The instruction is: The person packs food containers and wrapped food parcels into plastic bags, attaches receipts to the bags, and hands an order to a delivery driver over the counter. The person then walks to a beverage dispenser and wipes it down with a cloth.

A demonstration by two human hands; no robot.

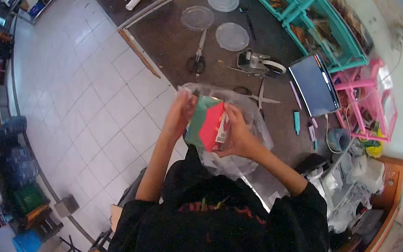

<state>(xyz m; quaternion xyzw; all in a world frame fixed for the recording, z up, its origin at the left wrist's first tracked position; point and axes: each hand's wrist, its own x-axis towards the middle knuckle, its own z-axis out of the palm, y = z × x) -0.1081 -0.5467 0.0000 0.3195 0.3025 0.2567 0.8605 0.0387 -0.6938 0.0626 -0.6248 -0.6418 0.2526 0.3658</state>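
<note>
A red and green box [208,123] with a barcode label on its right side is held between my two hands, in front of my body. My left hand [179,115] grips its left side, where some clear plastic also bunches up near the fingers. On the opposite side, my right hand [240,136] has its fingers and thumb on the box's edge. A clear plastic bag [258,127] lies crumpled behind and under the box; whether the box is inside it I cannot tell. Black-handled scissors [197,60] lie beyond my left hand, and a second pair [261,98] lies partly by the bag.
Clear round lids [232,36] and a tape dispenser [260,63] lie on the dark table [171,46]. A tablet [315,85] leans at the right, with pens and a cup [338,140] close by. Teal baskets [300,21] and a pink rack [369,101] line the wall.
</note>
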